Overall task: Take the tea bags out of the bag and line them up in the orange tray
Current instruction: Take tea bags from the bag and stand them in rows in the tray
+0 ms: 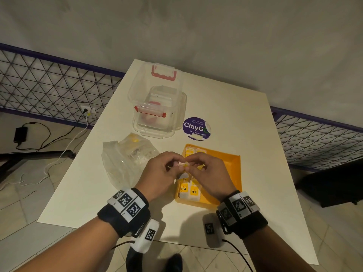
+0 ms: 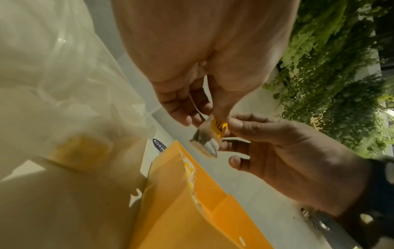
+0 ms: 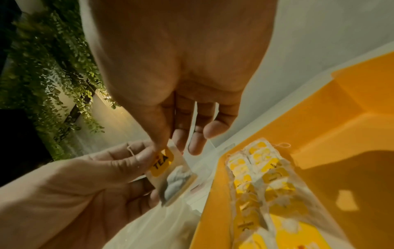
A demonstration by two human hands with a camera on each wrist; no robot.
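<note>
One small translucent tea bag with a yellow tag printed "TEA" (image 3: 170,175) is held in the air between both hands, above the left edge of the orange plastic tray (image 1: 231,165). The left hand (image 1: 159,173) pinches the tag end of it between thumb and forefinger, its remaining fingers curled loosely beneath. The right hand (image 1: 208,175) pinches the same tag end from the opposite side with thumb and forefinger; its other fingers are extended and hold nothing. The bag's pouch hangs below the pinch, apart from the tray. A thin white string (image 3: 130,150) runs over the left forefinger. One orange tray lies on the white table (image 1: 255,134), right of centre and near. Inside it, tea bags lie in a row along its left side; two at the near end (image 1: 188,191) show their "TEA" tags side by side, the hands cover the middle of the row, and a full count cannot be made. One crumpled clear plastic bag (image 1: 125,160) lies on the table just left of the hands, with yellow tags showing through it; their number cannot be told. Farther back stands one clear plastic container with red latches (image 1: 157,107), and to its right one round purple sticker (image 1: 196,128) lies on the table, beyond the tray.
</note>
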